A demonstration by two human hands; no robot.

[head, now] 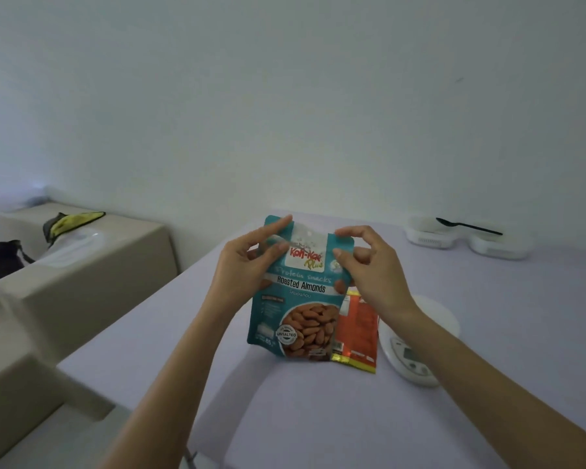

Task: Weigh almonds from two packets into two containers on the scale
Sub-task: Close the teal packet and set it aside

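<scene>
A teal packet of roasted almonds is held upright above the lavender table. My left hand pinches its top left corner and my right hand pinches its top right corner. Behind it, an orange-red second packet lies flat on the table. A white kitchen scale sits to the right, partly hidden by my right forearm. Two white containers stand at the table's far right, with a black spoon resting across them.
A beige sofa or cabinet runs along the left, carrying a yellow-and-grey cloth, a clear lid and dark items at the left edge. A plain white wall stands behind the table.
</scene>
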